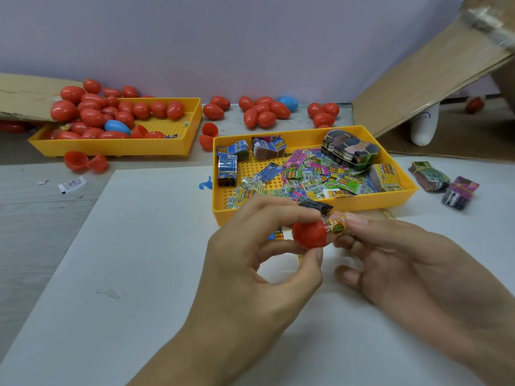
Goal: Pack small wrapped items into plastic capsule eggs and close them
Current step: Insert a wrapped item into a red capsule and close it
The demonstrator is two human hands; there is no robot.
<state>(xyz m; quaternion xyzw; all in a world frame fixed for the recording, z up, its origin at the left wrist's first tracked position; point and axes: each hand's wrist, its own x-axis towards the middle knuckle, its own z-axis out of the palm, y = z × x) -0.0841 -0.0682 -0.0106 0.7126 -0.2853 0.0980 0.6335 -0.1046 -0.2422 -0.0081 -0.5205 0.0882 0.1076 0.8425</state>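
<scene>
My left hand (pixel 250 260) pinches a red capsule egg half (pixel 309 234) between thumb and fingers, its mouth turned right. My right hand (pixel 395 263) pinches a rolled wrapped item (pixel 335 227) whose end sits at the egg half's mouth. Both hands hover over the white board (pixel 139 260), just in front of the yellow tray of wrapped items (pixel 306 215). Several loose packets (pixel 315 176) and banded bundles lie in that tray. A packet (pixel 277 234) lies partly hidden under my left hand.
A second yellow tray (pixel 167 147) at the back left holds several red eggs and a blue egg (pixel 117 126). More eggs (pixel 262 111) lie along the wall; open red halves (pixel 83 161) lie nearby. Cardboard (pixel 434 87) leans at right. Two bundles (pixel 443 182) lie right of the tray.
</scene>
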